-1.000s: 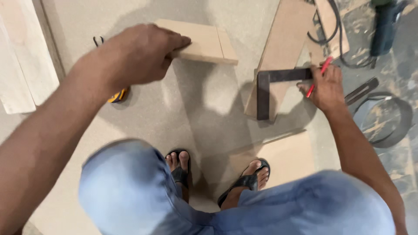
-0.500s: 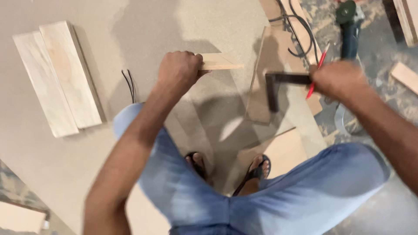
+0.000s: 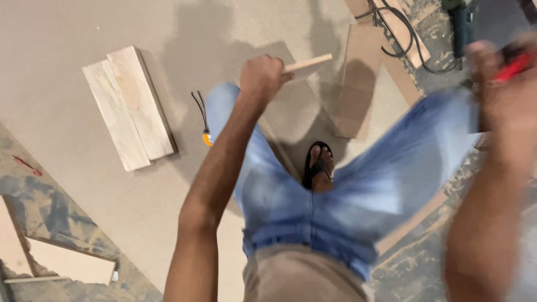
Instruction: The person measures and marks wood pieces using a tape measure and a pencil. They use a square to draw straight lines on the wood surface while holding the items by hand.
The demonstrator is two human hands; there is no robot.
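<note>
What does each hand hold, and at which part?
Left hand grips small wooden board at one end. Right hand, blurred, holds red pencil; where, unclear.

Lighting: soft, even, moderately bright light is falling from above; no glare is showing on the matt grey board (image 3: 84, 184) covering the floor

Shadows: a broad, soft-edged shadow of the person is lying across the board's far middle, reaching toward its far edge; narrow shadows are edging the two pale planks (image 3: 128, 106) near the board's left side

Blur: the right hand (image 3: 503, 72) and its forearm are smearing heavily with motion, and the red pencil (image 3: 512, 67) in it is reading only as a streak; the jeans are streaking on the right side

Sharper zones: the left hand (image 3: 260, 78), the thin wood piece (image 3: 307, 64) and the planks are staying fairly crisp

Edges: the near corners are softening slightly
</note>
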